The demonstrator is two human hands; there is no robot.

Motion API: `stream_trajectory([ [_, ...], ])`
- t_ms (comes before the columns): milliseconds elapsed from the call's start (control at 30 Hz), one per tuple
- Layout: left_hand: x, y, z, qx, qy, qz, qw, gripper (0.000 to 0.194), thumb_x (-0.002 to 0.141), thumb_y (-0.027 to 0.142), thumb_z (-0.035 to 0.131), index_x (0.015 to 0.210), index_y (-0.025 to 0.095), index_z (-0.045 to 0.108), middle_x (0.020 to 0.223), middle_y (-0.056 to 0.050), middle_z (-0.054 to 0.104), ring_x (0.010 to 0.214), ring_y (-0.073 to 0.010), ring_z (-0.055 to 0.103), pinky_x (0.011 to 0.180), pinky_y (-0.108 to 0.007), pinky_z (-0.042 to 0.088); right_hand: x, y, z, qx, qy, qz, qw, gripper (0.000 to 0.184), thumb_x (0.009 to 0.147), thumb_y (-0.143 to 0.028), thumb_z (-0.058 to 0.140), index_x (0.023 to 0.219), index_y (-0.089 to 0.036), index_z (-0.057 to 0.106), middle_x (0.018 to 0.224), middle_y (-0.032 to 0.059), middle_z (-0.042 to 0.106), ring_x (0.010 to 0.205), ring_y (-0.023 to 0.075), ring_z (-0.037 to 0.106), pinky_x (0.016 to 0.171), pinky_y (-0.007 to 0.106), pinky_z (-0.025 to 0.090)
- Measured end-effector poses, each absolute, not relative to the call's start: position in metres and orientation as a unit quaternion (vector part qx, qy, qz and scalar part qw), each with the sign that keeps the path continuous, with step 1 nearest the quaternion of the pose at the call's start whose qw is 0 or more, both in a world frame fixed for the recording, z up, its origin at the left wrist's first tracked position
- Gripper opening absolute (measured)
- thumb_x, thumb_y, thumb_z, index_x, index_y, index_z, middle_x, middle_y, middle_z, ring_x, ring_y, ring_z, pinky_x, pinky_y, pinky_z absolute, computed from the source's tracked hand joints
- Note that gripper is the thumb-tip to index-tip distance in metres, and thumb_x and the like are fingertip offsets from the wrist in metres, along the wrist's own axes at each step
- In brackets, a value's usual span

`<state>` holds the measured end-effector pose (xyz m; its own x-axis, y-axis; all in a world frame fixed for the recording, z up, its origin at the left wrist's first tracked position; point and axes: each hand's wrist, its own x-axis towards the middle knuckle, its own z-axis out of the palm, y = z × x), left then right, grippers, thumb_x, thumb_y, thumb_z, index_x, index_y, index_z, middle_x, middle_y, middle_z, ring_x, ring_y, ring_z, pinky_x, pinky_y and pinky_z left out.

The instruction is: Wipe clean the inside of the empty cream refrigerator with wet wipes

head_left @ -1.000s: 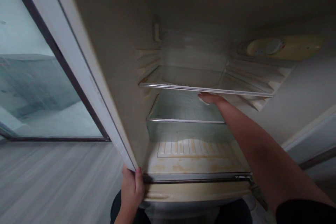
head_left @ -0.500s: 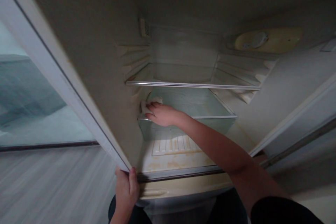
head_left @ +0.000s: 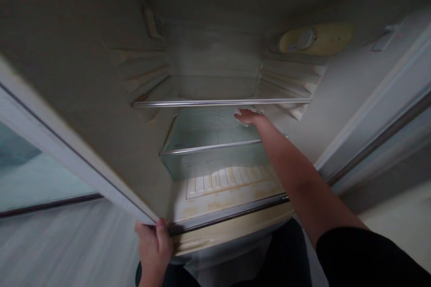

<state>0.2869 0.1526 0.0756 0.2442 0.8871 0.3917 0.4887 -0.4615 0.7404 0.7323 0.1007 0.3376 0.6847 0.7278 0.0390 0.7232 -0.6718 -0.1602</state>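
Observation:
Deep inside the fridge, my right hand presses a white cloth onto the lower glass shelf, near its right rear side. Most of the cloth is hidden under the fingers. My left hand grips the lower left corner of the fridge's front frame, thumb on top and fingers wrapped round the outer side. Above my right hand runs the upper glass shelf with its metal front trim.
Yellow-brown stains mark the ribbed fridge floor. A yellowed control housing with a round dial sits on the right wall, and a vented cover on the left. Shelf ledges line the walls. Grey flooring lies outside at left.
My right hand has moved with the cloth from the lower shelf's front left to its right rear. My left hand keeps its hold on the frame. The view has shifted slightly.

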Motion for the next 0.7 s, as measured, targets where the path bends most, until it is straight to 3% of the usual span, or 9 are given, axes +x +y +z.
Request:
stream_trajectory([
  [167,0.288,0.155,0.077,0.752,0.450,0.417,0.242,0.040,0.094,0.054,0.040,0.105,0.016,0.046,0.097,-0.011,0.049,0.094,-0.0335,0.058,0.083,-0.050,0.051,0.738,0.063,0.336,-0.938,-0.338,0.020,0.077,0.071,0.106,-0.049,0.030,0.161,-0.004,0.032,0.160,0.0269,0.037,0.149,0.0342,0.040,0.118,0.043,0.036],
  [467,0.284,0.158,0.073,0.751,0.468,0.383,0.264,0.052,0.093,0.056,0.044,0.121,0.012,0.044,0.098,-0.012,0.051,0.088,-0.0323,0.059,0.079,-0.050,0.051,0.663,-0.010,0.319,-0.949,-0.298,-0.049,0.093,0.059,0.107,-0.041,0.031,0.145,-0.001,0.052,0.148,0.0254,0.053,0.141,0.0314,0.050,0.118,0.042,0.038],
  [600,0.283,0.159,0.075,0.761,0.453,0.374,0.276,0.051,0.093,0.055,0.044,0.122,0.013,0.043,0.093,-0.008,0.048,0.081,-0.0298,0.057,0.075,-0.049,0.051,0.637,-0.035,0.286,-0.931,-0.258,-0.180,0.187,0.051,0.108,-0.032,0.026,0.135,-0.002,0.058,0.139,0.0253,0.060,0.134,0.0303,0.056,0.116,0.045,0.041],
  [700,0.284,0.159,0.076,0.763,0.435,0.389,0.277,0.051,0.092,0.056,0.043,0.121,0.013,0.044,0.092,-0.006,0.046,0.081,-0.0291,0.056,0.077,-0.048,0.051,0.635,-0.038,0.257,-0.881,-0.226,-0.279,0.309,0.049,0.105,-0.028,0.032,0.138,0.000,0.054,0.148,0.0276,0.052,0.143,0.0294,0.048,0.123,0.047,0.033],
])
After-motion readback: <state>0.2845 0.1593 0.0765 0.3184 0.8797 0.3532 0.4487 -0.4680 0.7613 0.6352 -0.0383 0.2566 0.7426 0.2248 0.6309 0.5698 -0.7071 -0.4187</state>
